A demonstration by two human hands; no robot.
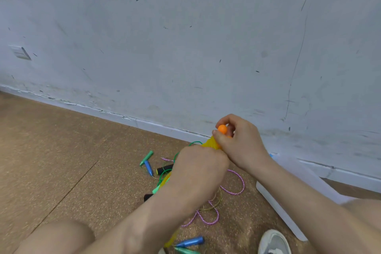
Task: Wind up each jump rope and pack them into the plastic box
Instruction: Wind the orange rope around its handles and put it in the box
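Just right of the frame's centre, both hands work on a yellow jump rope (210,143) held up above the floor. The right hand (242,142) is the higher one, its thumb and fingers curled round the orange ball end (222,129) of the rope's handle. The left hand (199,169) sits just below and left of it, touching it, with its back to the camera and its fingers clenched round the yellow bundle, which sticks out above and below the fist. Under the hands, a loose pile of other ropes lies on the brown speckled floor (61,161): a green handle (146,157) and a blue handle (148,168) side by side to the left, a black handle with a yellow tip (165,169) just right of them, a thin green cord (193,142) looping up behind the left hand, and a pink braided rope (238,183) curling out to the right and down toward the bottom centre. Another blue handle (190,241) lies near the bottom edge. The plastic box (309,179), pale and translucent, stands at the lower right against the wall's skirting, partly hidden by the right forearm; what is inside it cannot be seen. A white shoe (274,242) shows at the bottom right, a bare knee (57,237) at the bottom left. The scuffed white wall (185,37) fills the upper half, with a switch plate (20,52) at far left.
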